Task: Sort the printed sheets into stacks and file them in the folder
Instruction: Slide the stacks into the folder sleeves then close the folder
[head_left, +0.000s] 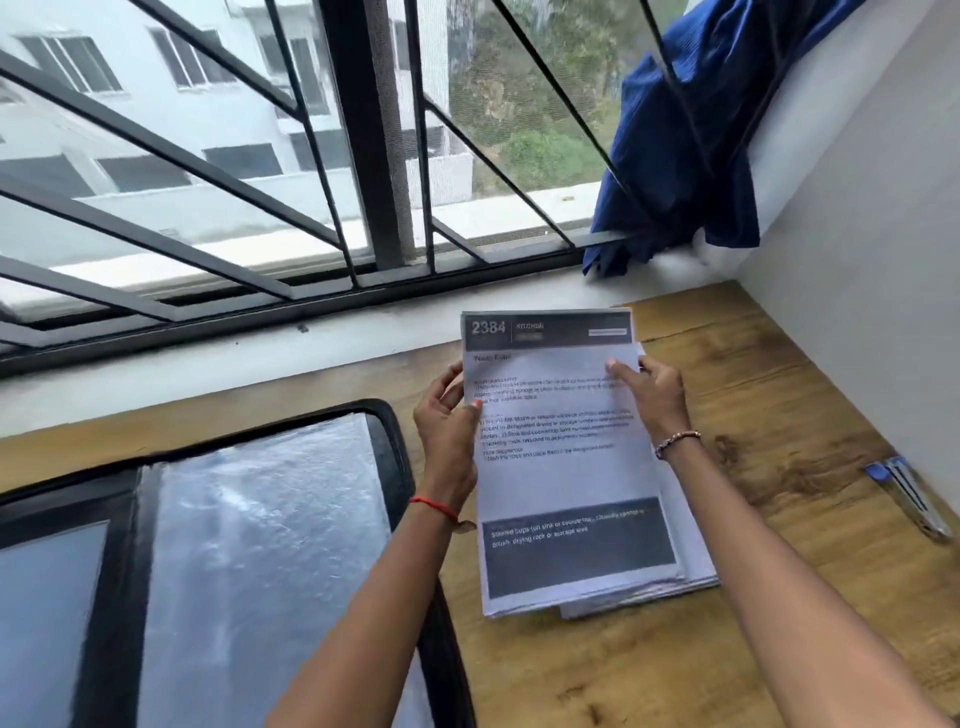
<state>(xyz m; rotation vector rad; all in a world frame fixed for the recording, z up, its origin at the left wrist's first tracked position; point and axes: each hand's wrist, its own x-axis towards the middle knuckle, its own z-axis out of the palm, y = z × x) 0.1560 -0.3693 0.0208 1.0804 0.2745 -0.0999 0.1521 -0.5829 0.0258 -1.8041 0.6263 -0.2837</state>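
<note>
Head view: a stack of printed sheets (566, 467) sits on the wooden desk (769, 405), right of centre, with its near end on the wood. The left hand (447, 415) pinches the stack's left edge, thumb on the printed face and fingers curled behind, out of sight. The right hand (652, 395) pinches the right edge the same way, with the thumb tip on the page and the other fingers hidden behind the paper. The top page shows a dark header reading "2384" and a dark band near its foot. The body text is blurred and mostly unreadable. Lower sheets poke out unevenly at the near right corner, and their number cannot be told.

To the left lies the open folder (234, 545), black-rimmed with glossy clear sleeves. It is cut off by the left and bottom edges of the frame, and the left forearm crosses its right rim. Glare hides whatever the sleeves hold.

At the far right, by the wall, lie what look like pens (906, 491), too blurred to count. A blue curtain (691, 145) bunches at the barred window's (363, 135) right end.
</note>
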